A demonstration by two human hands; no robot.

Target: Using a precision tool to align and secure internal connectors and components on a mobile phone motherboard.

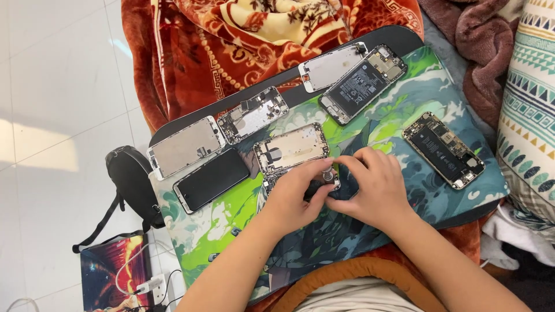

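At the far left of the frame, on the white tile floor, a black bag (pixel 132 176) lies with its strap going down to the lower left. Below it there is a colourful box (pixel 110 268) with a white charger and cable (pixel 151 284) on top.

Right of the bag starts a green and blue printed mat (pixel 404 110), which lies on a dark board. On its left part a white screen panel (pixel 186 147) lies face down, and just below it a phone with a black screen (pixel 211 179). Above and to the right there is an opened phone frame (pixel 252 114) with small metal parts inside.

In the middle of the frame a gold-coloured back plate (pixel 292 148) lies just above the hands. The left hand (pixel 298 193) is bent over a small dark phone part (pixel 324 184) and its fingers close on it. The right hand (pixel 373 188) touches the same part from the other side, fingers curled around it. Between the fingertips a small round piece shows, but I cannot tell what it is. This part sits on the mat, in the centre of the frame, mostly hidden by the hands.

In the upper middle another white panel (pixel 332 65) lies beside an opened phone with a black battery (pixel 363 84). More to the right, a second opened phone with a battery (pixel 444 149) lies well apart from the hands. At the right edge there is a patterned cushion (pixel 529 104).
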